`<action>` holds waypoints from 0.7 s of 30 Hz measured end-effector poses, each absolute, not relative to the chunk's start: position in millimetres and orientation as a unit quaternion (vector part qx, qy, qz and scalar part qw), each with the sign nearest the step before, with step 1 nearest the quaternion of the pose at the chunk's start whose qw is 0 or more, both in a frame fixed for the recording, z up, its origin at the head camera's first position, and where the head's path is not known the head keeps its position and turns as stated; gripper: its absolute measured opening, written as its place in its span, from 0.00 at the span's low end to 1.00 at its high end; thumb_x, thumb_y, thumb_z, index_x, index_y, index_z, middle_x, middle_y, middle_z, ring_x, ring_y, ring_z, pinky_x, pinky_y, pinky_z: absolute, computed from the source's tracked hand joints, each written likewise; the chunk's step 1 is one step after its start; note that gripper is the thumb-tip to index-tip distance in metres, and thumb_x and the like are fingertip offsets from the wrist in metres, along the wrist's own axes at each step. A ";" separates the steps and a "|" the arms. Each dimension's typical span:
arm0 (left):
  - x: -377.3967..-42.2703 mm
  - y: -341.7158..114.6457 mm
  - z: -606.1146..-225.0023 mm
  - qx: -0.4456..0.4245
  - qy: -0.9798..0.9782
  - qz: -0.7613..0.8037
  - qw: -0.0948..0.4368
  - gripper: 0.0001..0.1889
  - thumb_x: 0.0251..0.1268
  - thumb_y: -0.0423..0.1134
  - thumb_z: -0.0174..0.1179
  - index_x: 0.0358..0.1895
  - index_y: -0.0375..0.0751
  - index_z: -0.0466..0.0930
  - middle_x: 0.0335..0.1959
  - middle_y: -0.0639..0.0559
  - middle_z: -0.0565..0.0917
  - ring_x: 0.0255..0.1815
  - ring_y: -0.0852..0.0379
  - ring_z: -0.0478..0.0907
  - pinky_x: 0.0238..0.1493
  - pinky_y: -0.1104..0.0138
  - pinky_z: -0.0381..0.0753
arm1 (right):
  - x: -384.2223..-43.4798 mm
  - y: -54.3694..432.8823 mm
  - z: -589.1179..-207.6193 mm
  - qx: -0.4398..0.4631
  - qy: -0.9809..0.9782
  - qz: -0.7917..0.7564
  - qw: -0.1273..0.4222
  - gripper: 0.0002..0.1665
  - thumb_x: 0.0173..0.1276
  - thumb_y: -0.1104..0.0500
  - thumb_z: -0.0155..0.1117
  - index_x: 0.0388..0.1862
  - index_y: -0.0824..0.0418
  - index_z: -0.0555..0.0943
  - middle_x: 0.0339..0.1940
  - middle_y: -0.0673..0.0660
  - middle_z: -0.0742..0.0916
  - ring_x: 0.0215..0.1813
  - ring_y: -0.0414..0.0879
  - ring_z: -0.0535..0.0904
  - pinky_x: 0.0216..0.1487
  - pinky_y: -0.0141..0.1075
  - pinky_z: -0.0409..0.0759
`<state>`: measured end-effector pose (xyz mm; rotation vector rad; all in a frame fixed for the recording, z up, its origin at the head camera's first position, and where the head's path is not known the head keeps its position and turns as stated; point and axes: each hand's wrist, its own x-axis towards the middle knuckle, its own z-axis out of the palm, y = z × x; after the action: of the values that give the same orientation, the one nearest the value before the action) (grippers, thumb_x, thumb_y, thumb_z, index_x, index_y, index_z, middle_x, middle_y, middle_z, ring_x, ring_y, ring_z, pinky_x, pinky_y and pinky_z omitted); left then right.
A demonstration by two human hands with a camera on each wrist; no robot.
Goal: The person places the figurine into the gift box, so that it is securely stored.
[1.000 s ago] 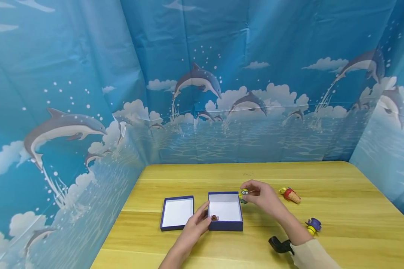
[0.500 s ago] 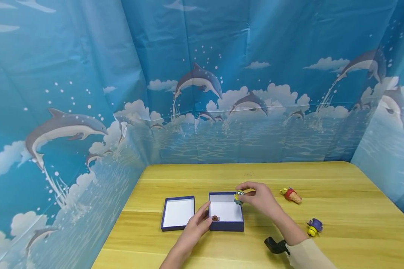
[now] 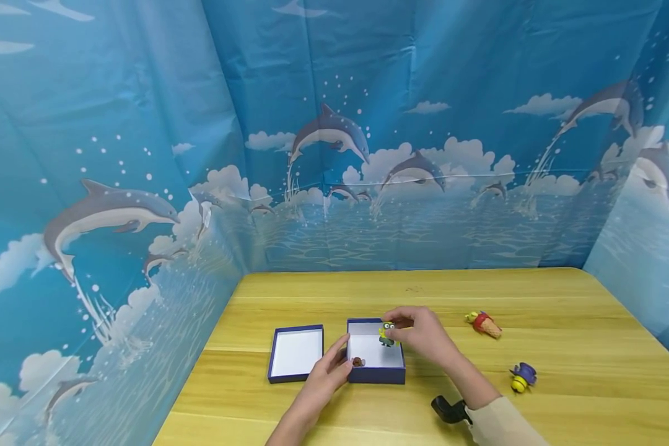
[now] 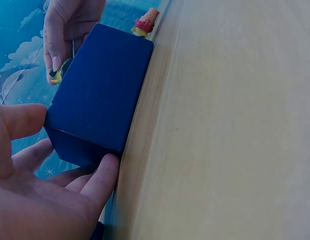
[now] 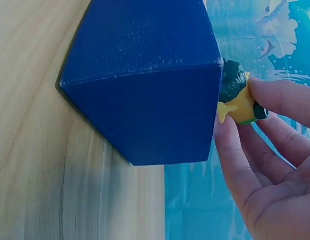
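My right hand (image 3: 424,334) pinches a small yellow toy figure (image 3: 387,334) with big goggle eyes and dark green clothing between thumb and fingers. In the head view the figure overlaps the right part of the open blue box (image 3: 376,375), which is white inside. The right wrist view has the figure (image 5: 240,100) right at the box's rim. My left hand (image 3: 324,375) rests spread against the box's left side, its thumb at the front corner; the fingertips (image 4: 108,162) touch the outer wall in the left wrist view. A small brown item (image 3: 357,362) lies in the box's front left corner.
A blue-edged lid (image 3: 295,378) lies white side up left of the box. To the right are an ice-cream-cone toy (image 3: 485,324) and a purple-and-yellow toy (image 3: 522,377). A black wrist attachment (image 3: 448,409) hangs by the right sleeve. Dolphin-print curtain (image 3: 334,235) surrounds the table.
My right hand has carried the toy figure leftward, from beside the box's right edge to over its inside. The left hand keeps its place against the box.
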<state>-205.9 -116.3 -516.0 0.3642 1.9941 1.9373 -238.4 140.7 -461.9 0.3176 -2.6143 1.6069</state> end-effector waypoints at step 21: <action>-206.7 -116.9 -517.5 0.111 0.703 0.681 0.172 0.30 0.78 0.46 0.54 0.79 0.61 0.59 0.77 0.35 0.59 0.76 0.38 0.59 0.69 0.49 0.70 | -237.9 129.3 -468.0 0.141 -0.860 0.490 0.021 0.13 0.64 0.60 0.74 0.48 0.56 0.88 0.44 0.49 0.89 0.45 0.46 0.85 0.37 0.34 0.85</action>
<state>-206.7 -116.9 -517.5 0.3163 1.9947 1.9343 -237.9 129.3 -468.0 0.4385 -2.6653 1.5196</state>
